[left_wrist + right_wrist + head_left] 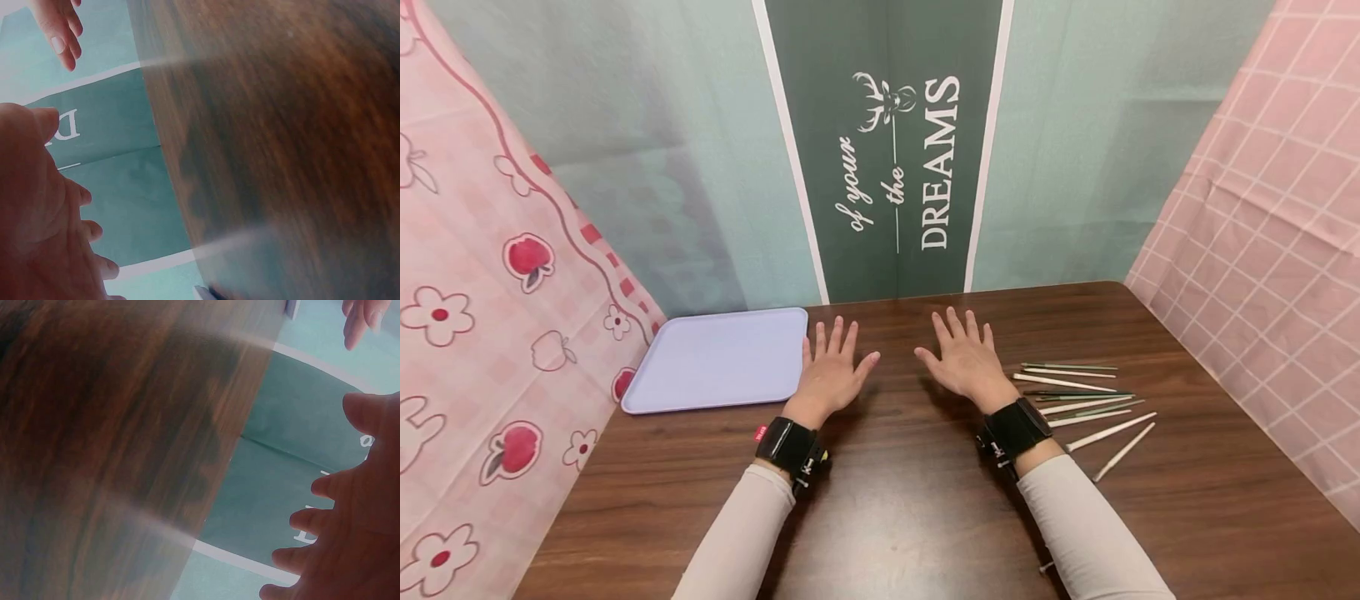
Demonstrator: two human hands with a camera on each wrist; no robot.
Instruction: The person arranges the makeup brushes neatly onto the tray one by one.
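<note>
My left hand (830, 375) is held palm down over the table, fingers straight and spread, beside the right edge of a lilac tray (715, 358). Across from it, my right hand (966, 358) has the same spread, straight fingers and holds nothing. Several thin sticks lie loosely on the table to the right of that hand; some are pale, like the white stick (1125, 451), and others dark green, like the green stick (1069, 367). In the left wrist view the left palm (37, 212) faces the wood, with a gap between them. The right wrist view shows the right palm (359, 519) likewise.
The brown wooden table (887, 517) ends at the back against a green curtain (895, 275) with white lettering. Pink patterned cloth (512, 358) hangs at the left, and a pink checked cloth (1277, 250) at the right. Black bands (790, 446) with small cameras circle both wrists.
</note>
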